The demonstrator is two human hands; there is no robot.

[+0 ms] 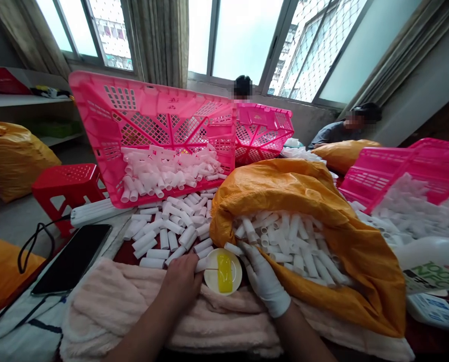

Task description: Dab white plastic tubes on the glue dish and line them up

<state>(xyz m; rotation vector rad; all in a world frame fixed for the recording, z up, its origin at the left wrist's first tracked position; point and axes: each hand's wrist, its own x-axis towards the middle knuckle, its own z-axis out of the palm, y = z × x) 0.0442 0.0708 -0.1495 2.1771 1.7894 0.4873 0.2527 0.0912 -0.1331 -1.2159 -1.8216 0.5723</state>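
My bare left hand [183,275] is closed at the left of a small round white dish [238,279]. At its fingertips is a short white piece [201,265], from which a thin rod points toward a yellow block [224,274] on the dish. My right hand [264,279], in a white glove, is at the dish's right. A white plastic tube [232,249] is at its fingertips, above the dish's rim. Beside this hand, an orange sack [277,181] lies with its mouth toward me, showing many white tubes [292,241].
Loose tubes [172,231] cover the table in front of a tilted pink basket [152,120]. A pink fleece cloth [134,306] lies under my forearms. At left are a phone [72,259] and a red stool [68,183]; at right, a white bottle [431,261]. Two people sit beyond.
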